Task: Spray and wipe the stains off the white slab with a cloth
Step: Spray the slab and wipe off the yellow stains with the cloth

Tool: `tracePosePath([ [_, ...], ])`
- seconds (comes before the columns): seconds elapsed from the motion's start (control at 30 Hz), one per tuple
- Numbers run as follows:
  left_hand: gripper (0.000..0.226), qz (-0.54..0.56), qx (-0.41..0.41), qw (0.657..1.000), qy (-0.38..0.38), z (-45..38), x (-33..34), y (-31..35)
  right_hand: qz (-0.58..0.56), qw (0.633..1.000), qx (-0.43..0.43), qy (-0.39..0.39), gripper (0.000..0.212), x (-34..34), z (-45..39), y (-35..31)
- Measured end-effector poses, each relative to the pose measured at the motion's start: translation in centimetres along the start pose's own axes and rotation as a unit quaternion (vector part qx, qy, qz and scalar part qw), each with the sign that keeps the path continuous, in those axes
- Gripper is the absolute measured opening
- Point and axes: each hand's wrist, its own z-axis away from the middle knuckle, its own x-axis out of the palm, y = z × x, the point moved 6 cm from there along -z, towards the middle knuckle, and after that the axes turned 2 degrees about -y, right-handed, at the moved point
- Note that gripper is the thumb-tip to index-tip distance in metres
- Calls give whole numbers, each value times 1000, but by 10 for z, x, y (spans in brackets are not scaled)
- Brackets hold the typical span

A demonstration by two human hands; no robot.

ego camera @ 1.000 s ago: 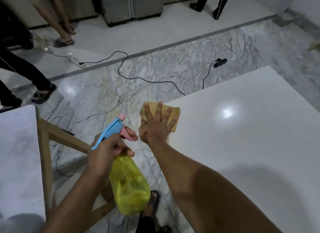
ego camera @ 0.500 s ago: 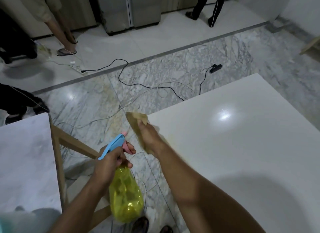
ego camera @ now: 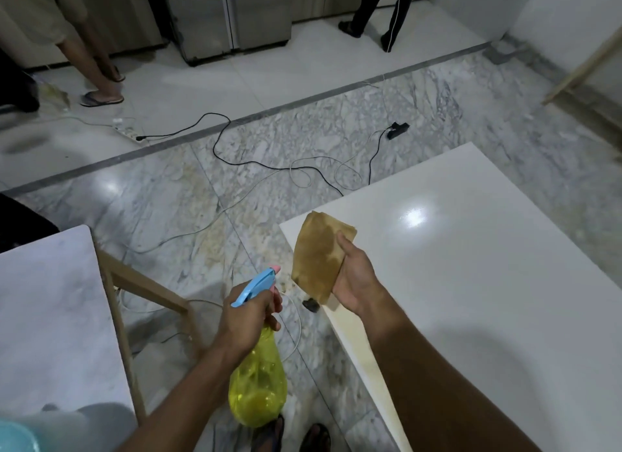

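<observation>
The white slab (ego camera: 478, 283) fills the right half of the view, its near-left corner beside my hands. My right hand (ego camera: 355, 278) grips a brown folded cloth (ego camera: 318, 256), lifted off the slab and held up over its left corner, damp dark patches showing on the cloth. My left hand (ego camera: 247, 317) holds a spray bottle (ego camera: 257, 394) with a yellow body and a blue trigger head with a pink nozzle, pointing up and right toward the cloth, over the floor left of the slab. A yellowish streak runs along the slab's near-left edge (ego camera: 353, 344).
A marble-topped table (ego camera: 47, 317) with a wooden frame stands at the left. Black and white cables (ego camera: 303, 172) and a power strip (ego camera: 129, 133) lie on the marble floor. Other persons' legs (ego camera: 97, 67) stand at the back, near metal cabinets. My sandalled feet (ego camera: 292, 434) are below.
My right hand lifted the cloth from flat on the slab's corner and turned it up, its face now toward me. The spray bottle stayed in my left hand, shifting slightly.
</observation>
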Motion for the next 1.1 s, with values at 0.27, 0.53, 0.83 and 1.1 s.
tracePosePath([
  [0.27, 26, 0, -18, 999, -43, 11, 10, 3, -9, 999, -20, 29, 47, -3, 28, -23],
  [0.53, 33, 8, -21, 997, -68, -3, 20, 2, -18, 998, -29, 49, 47, -5, 17, -20],
  [0.83, 20, 88, -23, 994, -65, -24, 12, -5, 125, 975, -117, 145, 50, -3, -35, -61],
  [1.1, 28, 83, 6, 993, -78, -41, 1, -23, 558, 777, -280, 82, 47, 38, -127, -76],
])
